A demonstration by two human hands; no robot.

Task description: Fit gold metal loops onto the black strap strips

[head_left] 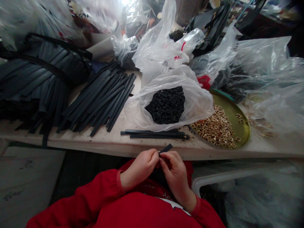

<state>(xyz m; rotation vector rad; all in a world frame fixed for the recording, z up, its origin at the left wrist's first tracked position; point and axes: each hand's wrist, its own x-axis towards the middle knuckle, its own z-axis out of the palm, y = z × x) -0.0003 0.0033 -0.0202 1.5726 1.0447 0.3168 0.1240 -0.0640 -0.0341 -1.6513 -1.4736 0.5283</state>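
Both hands meet just in front of the table edge, around one end of a black strap (167, 148). My left hand (149, 161) pinches the strap's end, where a small glint of gold metal shows between the fingertips. My right hand (174, 166) is closed on the same strap from the other side, its thumb and forefinger near that end. The strap's free part points up and right; the rest is hidden by my fingers. Beyond the hands, a few straps with gold buckles (154, 134) lie flat on the table.
An open plastic bag (201, 109) of small black loops (166, 106) stands mid-table. To its right, a round gold tray (243, 126) holds many gold buckles (217, 128). Loose black straps (102, 95) and a larger bundle (40, 76) lie left. Clear bags (263, 57) crowd the back.
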